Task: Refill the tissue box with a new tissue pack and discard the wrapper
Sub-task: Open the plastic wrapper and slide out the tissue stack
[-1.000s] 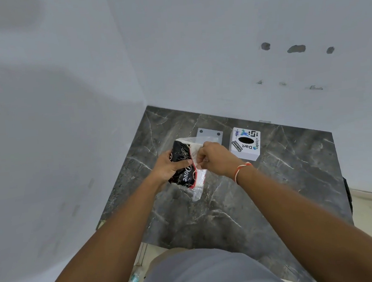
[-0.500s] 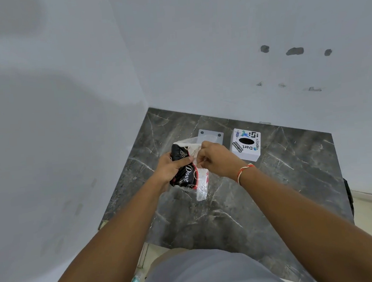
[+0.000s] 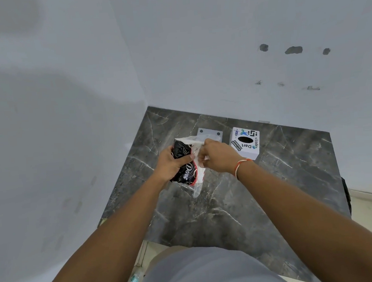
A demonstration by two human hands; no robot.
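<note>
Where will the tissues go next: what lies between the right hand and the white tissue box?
In the head view, only bare dark marble tabletop separates the right hand from the tissue box; nothing stands between them.

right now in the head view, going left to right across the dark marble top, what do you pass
left hand gripping the black tissue pack → right hand pulling at the clear wrapper → red wrist band → white tissue box
</note>
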